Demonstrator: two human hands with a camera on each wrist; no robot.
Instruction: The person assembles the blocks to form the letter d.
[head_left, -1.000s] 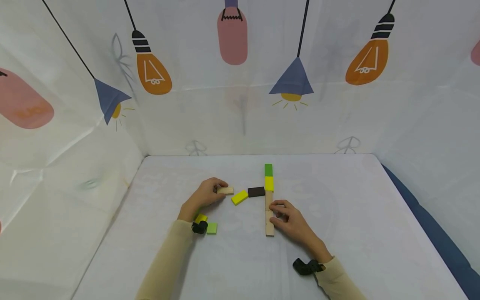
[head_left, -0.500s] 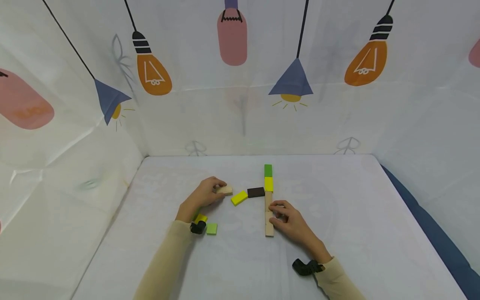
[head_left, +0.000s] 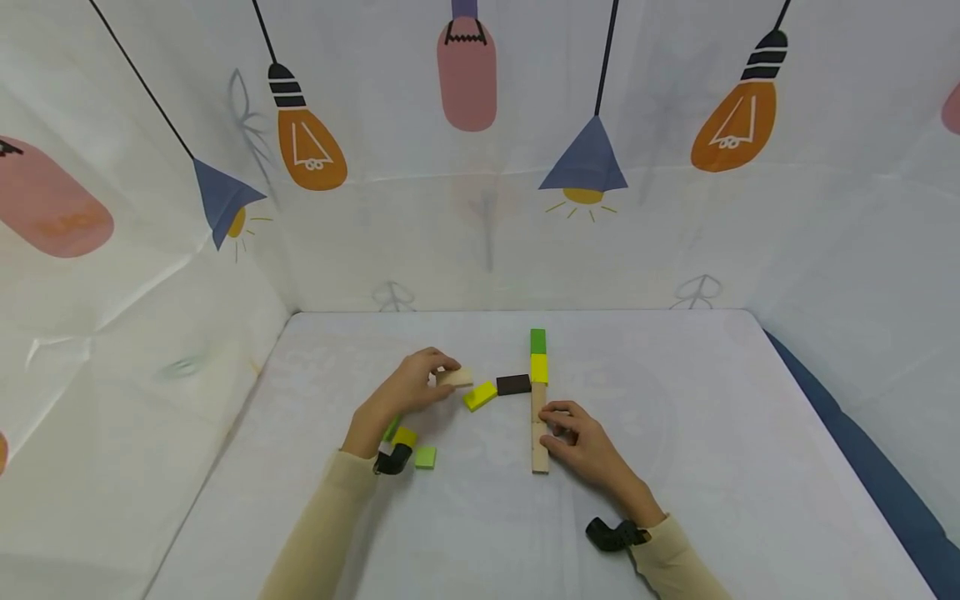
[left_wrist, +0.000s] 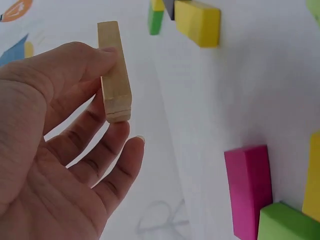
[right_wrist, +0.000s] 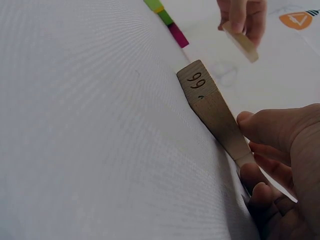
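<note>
Left hand, head view: just left of centre, the left hand (head_left: pixel 412 383) has a narrow grip on a wooden block (head_left: pixel 454 377), thumb and fingers at its left end.
Column, head view: right of centre a straight column (head_left: pixel 539 404) lies on the desk (head_left: pixel 675 400), with a dark block (head_left: pixel 513 384) at its left side and a slanted yellow block (head_left: pixel 480 396) at the dark one's outer end.
Right hand, head view: the right hand (head_left: pixel 588 442) rests against the column's right side, fingers loosely bent, grip slack; I'd say it is steadying.
Step, head view: to my eye, adding to the branch left of the column; the next move calls for bringing the wooden block to the yellow one's free end and lowering it without a nudge.
Strays, head view: lower left of centre, a lime block (head_left: pixel 425 457) shows whole, while the left wrist partly covers a green piece (head_left: pixel 392 427).
Wooden block, left wrist view: pinched at upper left, seemingly clear of the desk; how high I can't tell. A magenta block (left_wrist: pixel 248 192) at lower right isn't visible from the head.
Edges, left wrist view: pieces are cut off at right and bottom.
Digits, right wrist view: upright 66 or 99 on the column's near end, hard to say; the fingers' far contact is shadowed.
</note>
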